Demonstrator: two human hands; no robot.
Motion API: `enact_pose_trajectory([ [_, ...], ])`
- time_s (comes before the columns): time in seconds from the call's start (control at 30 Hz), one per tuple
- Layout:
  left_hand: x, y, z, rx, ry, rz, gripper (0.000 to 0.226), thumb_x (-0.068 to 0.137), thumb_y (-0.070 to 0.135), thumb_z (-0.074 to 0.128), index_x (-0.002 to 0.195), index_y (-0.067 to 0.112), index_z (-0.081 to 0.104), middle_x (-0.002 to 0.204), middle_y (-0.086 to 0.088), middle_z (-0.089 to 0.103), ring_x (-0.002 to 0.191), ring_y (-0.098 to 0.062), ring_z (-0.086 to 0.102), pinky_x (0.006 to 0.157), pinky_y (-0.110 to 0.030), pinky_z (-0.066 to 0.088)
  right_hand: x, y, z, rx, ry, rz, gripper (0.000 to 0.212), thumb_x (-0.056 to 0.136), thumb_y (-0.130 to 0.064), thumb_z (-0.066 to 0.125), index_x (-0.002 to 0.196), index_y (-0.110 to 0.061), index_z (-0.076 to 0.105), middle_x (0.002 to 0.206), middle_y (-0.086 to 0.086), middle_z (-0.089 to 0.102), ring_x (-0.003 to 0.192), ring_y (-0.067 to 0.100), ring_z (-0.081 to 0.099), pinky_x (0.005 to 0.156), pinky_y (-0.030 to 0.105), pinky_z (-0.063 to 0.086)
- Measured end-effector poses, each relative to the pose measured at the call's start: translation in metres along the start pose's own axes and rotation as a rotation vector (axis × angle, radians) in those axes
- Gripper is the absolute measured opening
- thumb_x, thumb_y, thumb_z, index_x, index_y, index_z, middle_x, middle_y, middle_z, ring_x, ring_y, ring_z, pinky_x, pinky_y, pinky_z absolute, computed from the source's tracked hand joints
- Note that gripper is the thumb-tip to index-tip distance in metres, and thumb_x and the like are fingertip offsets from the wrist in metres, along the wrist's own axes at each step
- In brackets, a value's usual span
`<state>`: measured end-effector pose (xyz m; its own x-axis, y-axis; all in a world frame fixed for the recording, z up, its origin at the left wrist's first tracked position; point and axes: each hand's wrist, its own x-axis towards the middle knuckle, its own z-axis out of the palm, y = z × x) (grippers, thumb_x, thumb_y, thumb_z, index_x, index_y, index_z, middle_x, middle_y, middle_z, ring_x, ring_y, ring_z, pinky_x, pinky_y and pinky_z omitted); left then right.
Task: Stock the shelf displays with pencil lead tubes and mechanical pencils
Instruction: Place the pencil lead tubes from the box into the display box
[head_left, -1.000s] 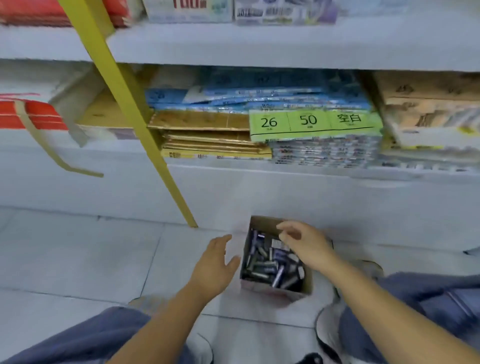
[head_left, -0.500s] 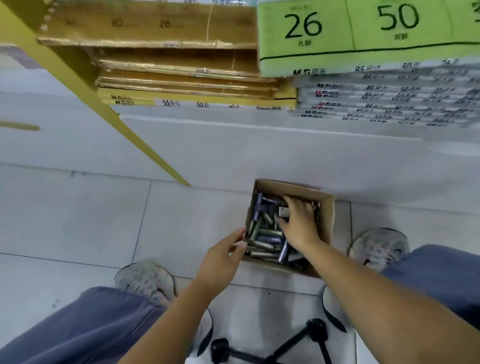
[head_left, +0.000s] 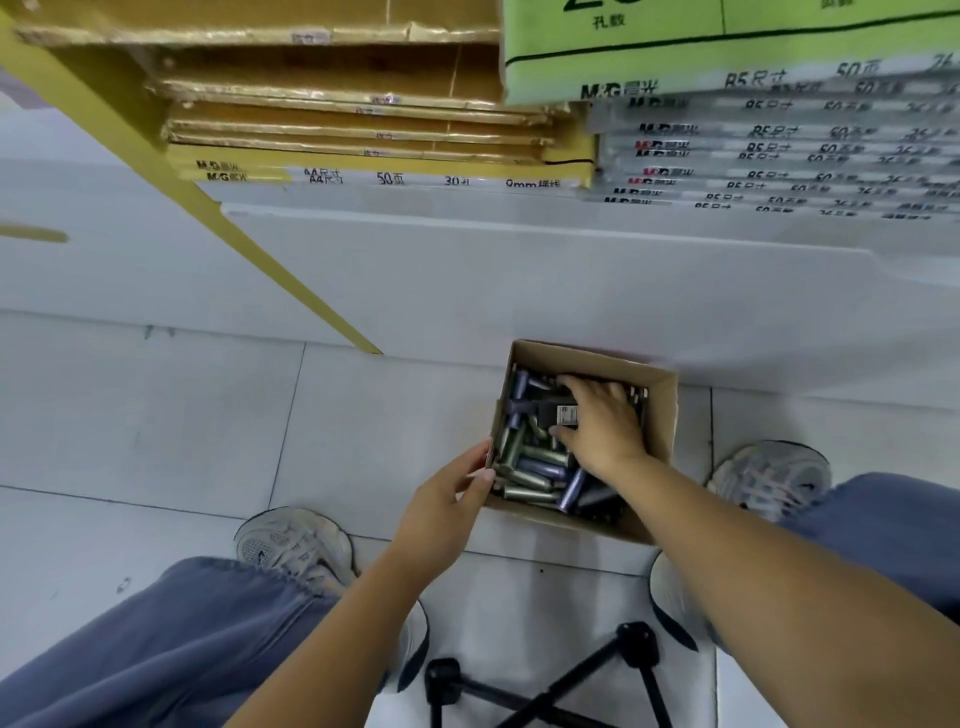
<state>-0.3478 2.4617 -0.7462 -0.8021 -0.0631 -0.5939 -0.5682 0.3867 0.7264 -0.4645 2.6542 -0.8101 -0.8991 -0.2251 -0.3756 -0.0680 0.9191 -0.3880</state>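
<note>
A small open cardboard box (head_left: 662, 415) sits on the white floor tiles against the base of the shelf unit. It holds several pencil lead tubes (head_left: 535, 467) in purple, olive and dark tones, lying jumbled. My right hand (head_left: 602, 423) reaches into the box and its fingers curl around a few dark tubes, one with a white barcode label (head_left: 566, 415). My left hand (head_left: 447, 501) touches the box's left wall, fingers fairly straight, holding nothing.
Above the box, the lowest shelf (head_left: 519, 244) carries stacked yellow and gold paper packs (head_left: 363, 135) and grey packs under a green label (head_left: 727, 52). A yellow diagonal strut (head_left: 218, 208) meets the floor left of the box. My shoes (head_left: 291, 540) flank it; black tripod legs (head_left: 545, 686) lie below.
The view dropped toward the floor and closed in. My right hand went down into the box and closed on tubes; my left hand moved up against the box's left wall.
</note>
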Motion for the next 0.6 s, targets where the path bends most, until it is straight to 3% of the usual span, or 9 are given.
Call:
enact_pose_trajectory([
  [0.1,0.000,-0.001,0.001,-0.029,-0.005,-0.007,0.037,0.104,0.028,0.047,0.136,0.046,0.051,0.117,0.035,0.062,0.101,0.019,0.056,0.087,-0.011,0.047,0.000,0.001,0.000,-0.080,-0.060,-0.028,0.075,0.081,-0.037,0.072,0.146,-0.028,0.035,0.142,-0.002,0.043,0.128,0.026,0.030,0.108,0.035,0.029],
  [0.2,-0.001,0.000,0.001,-0.029,-0.007,-0.002,0.037,0.104,0.027,0.047,0.137,0.044,0.052,0.113,0.039,0.061,0.101,0.018,0.057,0.089,-0.012,0.049,-0.001,0.002,0.001,-0.118,-0.057,-0.054,0.067,0.083,-0.038,0.070,0.143,-0.028,0.041,0.135,-0.001,0.048,0.122,0.024,0.033,0.104,0.035,0.032],
  [0.3,-0.001,0.001,0.000,-0.017,-0.013,-0.004,0.037,0.105,0.029,0.046,0.133,0.053,0.050,0.115,0.039,0.061,0.106,0.017,0.056,0.095,-0.022,0.049,-0.001,0.001,-0.001,-0.084,-0.017,-0.053,0.056,0.085,-0.037,0.067,0.136,-0.023,0.048,0.130,0.001,0.057,0.118,0.026,0.042,0.097,0.038,0.039],
  [0.43,-0.002,0.006,-0.001,0.001,-0.025,-0.007,0.041,0.105,0.028,0.045,0.118,0.067,0.046,0.108,0.047,0.059,0.106,0.017,0.055,0.094,-0.021,0.049,-0.004,-0.001,-0.007,-0.129,0.008,-0.053,0.053,0.081,-0.040,0.070,0.129,-0.025,0.052,0.125,0.000,0.062,0.115,0.026,0.051,0.095,0.039,0.038],
  [0.5,-0.003,0.007,-0.001,0.001,-0.026,-0.008,0.041,0.105,0.028,0.044,0.116,0.068,0.045,0.107,0.047,0.060,0.108,0.015,0.056,0.092,-0.019,0.049,-0.006,-0.003,-0.008,-0.051,0.009,-0.056,0.046,0.080,-0.038,0.072,0.120,-0.024,0.056,0.114,0.001,0.067,0.108,0.025,0.058,0.090,0.036,0.043],
  [0.6,-0.003,0.006,-0.001,0.011,-0.033,0.014,0.038,0.105,0.029,0.044,0.120,0.064,0.046,0.104,0.049,0.058,0.103,0.022,0.054,0.087,-0.015,0.047,-0.010,-0.006,-0.007,0.176,-0.076,-0.032,0.027,0.086,-0.029,0.068,0.109,-0.020,0.058,0.097,0.002,0.069,0.092,0.024,0.064,0.069,0.030,0.044],
])
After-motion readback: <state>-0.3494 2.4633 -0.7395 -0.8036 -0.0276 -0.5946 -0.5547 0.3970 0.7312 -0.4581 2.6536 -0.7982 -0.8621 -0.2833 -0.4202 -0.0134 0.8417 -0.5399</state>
